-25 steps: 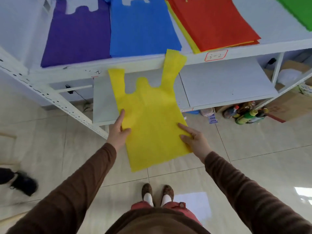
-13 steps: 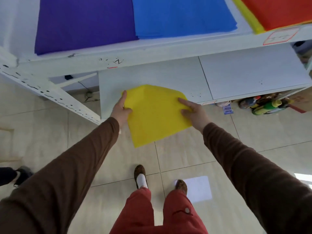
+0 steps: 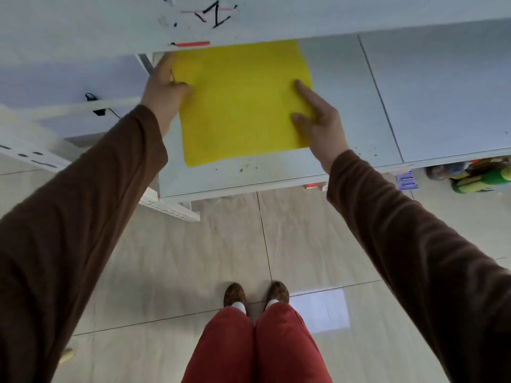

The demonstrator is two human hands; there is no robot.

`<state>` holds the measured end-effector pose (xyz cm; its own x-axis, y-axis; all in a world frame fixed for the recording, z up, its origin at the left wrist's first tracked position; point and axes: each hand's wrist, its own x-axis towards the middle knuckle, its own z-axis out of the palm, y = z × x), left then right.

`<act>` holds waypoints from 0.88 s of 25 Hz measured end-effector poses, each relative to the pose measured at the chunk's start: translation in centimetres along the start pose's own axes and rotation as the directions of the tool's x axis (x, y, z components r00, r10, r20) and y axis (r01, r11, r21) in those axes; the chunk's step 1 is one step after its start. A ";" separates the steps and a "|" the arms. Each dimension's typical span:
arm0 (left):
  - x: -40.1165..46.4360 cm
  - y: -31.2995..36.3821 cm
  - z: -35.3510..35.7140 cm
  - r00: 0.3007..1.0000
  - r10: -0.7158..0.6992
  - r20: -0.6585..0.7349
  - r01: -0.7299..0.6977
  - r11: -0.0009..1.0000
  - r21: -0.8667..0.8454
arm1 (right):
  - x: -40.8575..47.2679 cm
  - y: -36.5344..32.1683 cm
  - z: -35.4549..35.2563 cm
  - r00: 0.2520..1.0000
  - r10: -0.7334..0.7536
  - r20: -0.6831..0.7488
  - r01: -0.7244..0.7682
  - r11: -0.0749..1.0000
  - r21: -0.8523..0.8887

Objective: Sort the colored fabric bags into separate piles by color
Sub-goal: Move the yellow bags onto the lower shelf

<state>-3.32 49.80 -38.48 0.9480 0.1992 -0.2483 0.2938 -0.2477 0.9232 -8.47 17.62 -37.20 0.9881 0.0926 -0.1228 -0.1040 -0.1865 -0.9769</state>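
Note:
A yellow fabric bag [image 3: 240,103] lies flat on the white lower shelf [image 3: 276,172], its far end hidden under the upper shelf's front edge. My left hand [image 3: 163,89] grips the bag's left edge, thumb on top. My right hand [image 3: 318,117] holds its right edge with fingers spread over the fabric. The other coloured bags are out of view.
The upper shelf's front edge [image 3: 249,20], with scribbled marks, hangs over the lower one. A perforated white rack post [image 3: 168,205] stands at the left. Several bottles [image 3: 481,178] sit on the floor at the right. My feet [image 3: 255,294] are on the tiled floor below.
Both hands have carried the yellow bag forward and down onto the lower shelf. The view has tilted down, so the purple, blue and red bags on top are gone from sight.

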 end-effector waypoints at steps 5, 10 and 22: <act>3.2 -10.7 4.1 0.986 -0.141 0.089 0.124 0.977 0.174 | 3.4 12.2 3.6 0.968 0.248 0.038 -0.242 0.964 -0.113; 5.0 -13.7 5.5 0.984 -0.172 0.040 0.148 0.926 0.347 | 4.1 15.6 4.8 0.965 0.259 -0.049 -0.258 0.887 -0.383; -4.0 -5.6 7.3 0.986 -0.047 0.158 -0.095 0.620 0.779 | -2.5 9.7 -0.8 0.971 0.228 -0.074 -0.214 0.684 -0.698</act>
<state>-7.89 43.43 -44.77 0.9405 0.0579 -0.3349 0.1871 -0.9109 0.3678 -11.90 14.76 -46.21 0.9438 -0.0246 -0.3296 -0.2033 -0.8296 -0.5201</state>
